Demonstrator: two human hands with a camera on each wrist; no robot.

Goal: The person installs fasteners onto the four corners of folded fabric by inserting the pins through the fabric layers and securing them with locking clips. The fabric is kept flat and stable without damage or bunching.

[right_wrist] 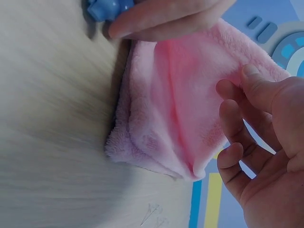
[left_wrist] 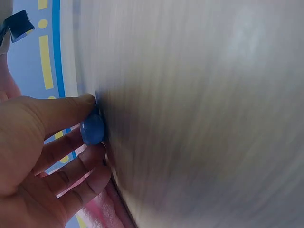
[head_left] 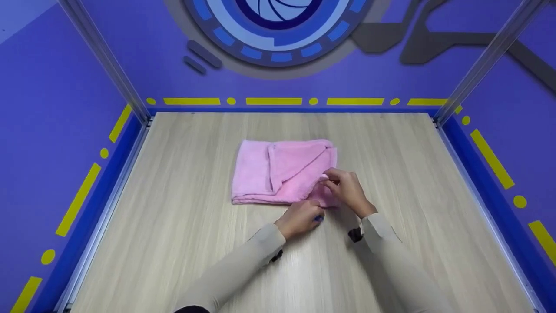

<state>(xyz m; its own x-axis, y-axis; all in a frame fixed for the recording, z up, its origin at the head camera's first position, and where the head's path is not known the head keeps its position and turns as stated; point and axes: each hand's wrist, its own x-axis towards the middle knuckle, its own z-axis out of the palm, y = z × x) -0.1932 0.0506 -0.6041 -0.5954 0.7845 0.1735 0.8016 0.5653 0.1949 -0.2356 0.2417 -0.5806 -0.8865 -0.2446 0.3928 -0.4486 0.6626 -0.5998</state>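
Observation:
A folded pink towel (head_left: 252, 169) lies on the table, its right part turned back in loose layers. My right hand (head_left: 349, 191) pinches the towel's upper layer near the front right corner and lifts it, which opens a pocket between the layers in the right wrist view. Just in front of the towel, my left hand (head_left: 299, 219) holds a small glossy blue object (left_wrist: 92, 129) between thumb and fingers, low at the tabletop. Rounded knobs show on that object in the right wrist view, like a little toy; its exact kind I cannot tell.
The light wood-grain table (head_left: 182, 243) is enclosed by blue-purple panels (head_left: 143, 52) at the back and both sides. Metal posts stand at the back corners, and metal rails run along the side edges. A dark strap piece (head_left: 355, 235) hangs by the right wrist.

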